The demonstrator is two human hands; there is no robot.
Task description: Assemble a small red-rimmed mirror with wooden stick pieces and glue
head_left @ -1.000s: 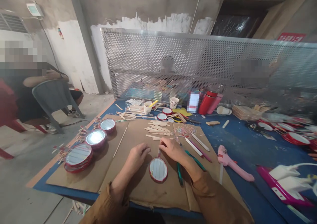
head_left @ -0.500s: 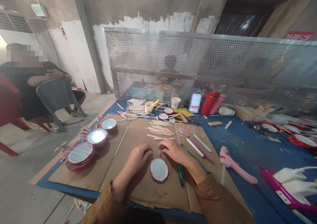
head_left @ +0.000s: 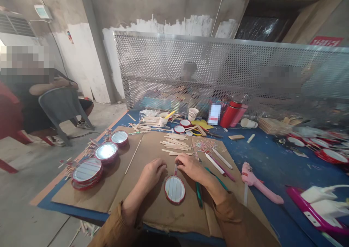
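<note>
Blue table [head_left: 268,167], cardboard sheet [head_left: 174,218]; left hand [head_left: 151,174] curled, empty; right hand [head_left: 191,168] pinching stick [head_left: 176,170] on red-rimmed round frame [head_left: 175,190], unchanged from before

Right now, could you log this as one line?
left hand: beside red-rimmed disc | right hand: on stick handle | disc: on cardboard

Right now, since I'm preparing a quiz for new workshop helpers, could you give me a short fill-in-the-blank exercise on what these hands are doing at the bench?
The right hand pinches a thin stick rising from a round red-rimmed disc that lies flat on brown ____.
A hot glue gun off to the right is coloured ____.
Beyond the left hand and the disc lie loose, flat wooden ____.

Missing words: cardboard; pink; craft sticks.
</note>
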